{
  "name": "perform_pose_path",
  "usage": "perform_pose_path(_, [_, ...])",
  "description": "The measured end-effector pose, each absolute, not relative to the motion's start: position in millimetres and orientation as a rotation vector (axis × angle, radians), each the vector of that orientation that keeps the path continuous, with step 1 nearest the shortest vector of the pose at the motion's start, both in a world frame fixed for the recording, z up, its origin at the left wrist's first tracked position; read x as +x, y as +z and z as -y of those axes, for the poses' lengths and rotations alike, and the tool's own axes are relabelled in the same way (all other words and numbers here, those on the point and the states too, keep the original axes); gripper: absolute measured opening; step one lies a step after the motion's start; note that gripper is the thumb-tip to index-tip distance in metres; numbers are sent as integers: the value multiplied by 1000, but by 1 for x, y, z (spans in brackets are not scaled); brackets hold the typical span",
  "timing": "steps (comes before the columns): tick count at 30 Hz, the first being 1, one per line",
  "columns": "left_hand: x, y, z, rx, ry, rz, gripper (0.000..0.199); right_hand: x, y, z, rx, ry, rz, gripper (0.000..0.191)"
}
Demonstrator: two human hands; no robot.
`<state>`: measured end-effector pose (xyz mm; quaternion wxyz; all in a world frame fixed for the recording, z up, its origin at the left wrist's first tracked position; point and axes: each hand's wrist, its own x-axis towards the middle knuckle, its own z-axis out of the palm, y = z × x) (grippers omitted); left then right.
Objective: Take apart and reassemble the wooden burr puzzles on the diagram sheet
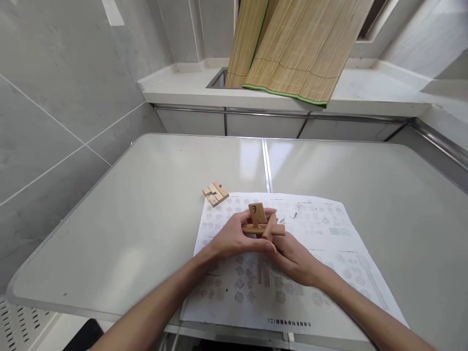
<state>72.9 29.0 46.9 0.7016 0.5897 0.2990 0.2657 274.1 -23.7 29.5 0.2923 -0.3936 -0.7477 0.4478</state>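
Note:
Above a printed paper sheet (329, 263), both hands hold a small assembly of brown wooden pieces (269, 226). One flat piece stands up from it with a dark mark like a reversed 3, and round-edged bars cross below. My left hand (234, 236) is closed around the left side, fingers behind and thumb in front. My right hand (298, 258) grips it from below and right, its fingers partly hidden by the wood and my left thumb. Several notched, light wooden pieces (215, 193) lie together at the sheet's upper left corner.
A pale folding table (146, 195) with a metal centre seam carries the sheet. Behind it is a white counter (190, 97) with a sink edge (218, 79) and a hanging bamboo mat (296, 53). Grey tiled wall (54, 73) stands at left. A dark object (86, 335) shows at lower left.

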Motion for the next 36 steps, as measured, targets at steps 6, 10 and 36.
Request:
perform_pose_path(6, [77,47,-26,1214,634,-632,105,274,32,22,-1029,1055,2160,39])
perform_pose_path(10, [78,47,-26,1196,651,-605,106,271,32,23,-1003,962,2203,30])
perform_pose_path(36, [69,49,-42,1038,1067,-646,103,268,24,27,-1025,802,2296,27])
